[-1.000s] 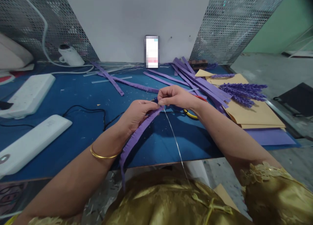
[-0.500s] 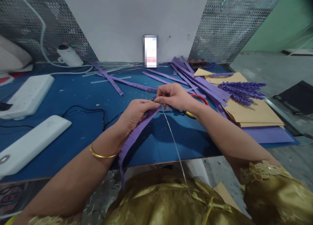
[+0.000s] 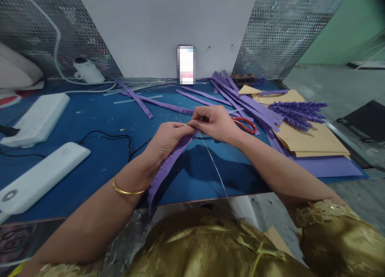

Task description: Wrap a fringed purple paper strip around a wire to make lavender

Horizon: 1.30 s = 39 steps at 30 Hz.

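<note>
My left hand pinches a fringed purple paper strip near its upper end, and the strip hangs down past the table's front edge. Against it, fingertips meeting, my right hand is closed at the same end of the strip. A thin pale wire runs from between the hands down toward my lap. What the right fingertips grip is mostly hidden, but the wire comes out just beneath them. Red-handled scissors lie on the table, partly behind my right wrist.
Loose purple strips and finished purple flower sprigs on tan paper lie at the right. A lit phone leans on the back panel. White power strips and a black cable occupy the left.
Both hands stay together, with the right fingers shifting slightly at the strip's end. The strip's hanging tail has risen a little. More of the scissors' red handle shows now.
</note>
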### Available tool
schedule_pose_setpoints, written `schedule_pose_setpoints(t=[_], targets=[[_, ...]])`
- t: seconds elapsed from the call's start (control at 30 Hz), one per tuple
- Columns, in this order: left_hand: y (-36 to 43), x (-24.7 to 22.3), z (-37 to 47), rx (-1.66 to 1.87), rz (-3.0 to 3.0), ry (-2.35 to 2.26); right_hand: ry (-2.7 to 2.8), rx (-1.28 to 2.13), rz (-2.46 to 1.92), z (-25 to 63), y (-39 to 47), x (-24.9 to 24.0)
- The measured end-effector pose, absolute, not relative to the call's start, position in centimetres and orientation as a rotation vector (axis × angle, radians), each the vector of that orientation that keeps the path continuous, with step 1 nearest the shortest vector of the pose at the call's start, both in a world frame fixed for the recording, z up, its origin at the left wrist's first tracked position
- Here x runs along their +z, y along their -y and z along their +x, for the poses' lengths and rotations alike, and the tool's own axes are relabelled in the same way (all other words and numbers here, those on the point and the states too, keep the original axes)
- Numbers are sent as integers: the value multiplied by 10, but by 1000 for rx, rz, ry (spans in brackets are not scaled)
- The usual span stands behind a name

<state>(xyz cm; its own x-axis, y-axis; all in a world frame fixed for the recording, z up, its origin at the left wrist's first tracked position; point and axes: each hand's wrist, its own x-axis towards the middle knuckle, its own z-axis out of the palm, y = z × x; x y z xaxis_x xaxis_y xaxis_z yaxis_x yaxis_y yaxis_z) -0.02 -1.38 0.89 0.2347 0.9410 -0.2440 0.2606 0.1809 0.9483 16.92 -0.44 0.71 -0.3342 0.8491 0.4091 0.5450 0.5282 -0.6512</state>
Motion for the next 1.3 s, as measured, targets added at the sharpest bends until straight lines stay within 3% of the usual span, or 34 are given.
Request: schedule_pose_setpoints(t=[0.17,0.4,0.53,0.97,1.3], targets=[[14,10,0,764,1319,-1248,2007,485,-1151,167,5,5],[12,13,3,915,1163,-1192,1712,1193,-1021,175,-5,6],[12,18,4,994,1096,-1207,1500,1400,-1023,178,-8,3],[10,18,3,955,1123,-1223,1391,1420,-1013,174,-7,0],[7,4,0,895,985,-978,1260,1750,-724,179,-13,-6]])
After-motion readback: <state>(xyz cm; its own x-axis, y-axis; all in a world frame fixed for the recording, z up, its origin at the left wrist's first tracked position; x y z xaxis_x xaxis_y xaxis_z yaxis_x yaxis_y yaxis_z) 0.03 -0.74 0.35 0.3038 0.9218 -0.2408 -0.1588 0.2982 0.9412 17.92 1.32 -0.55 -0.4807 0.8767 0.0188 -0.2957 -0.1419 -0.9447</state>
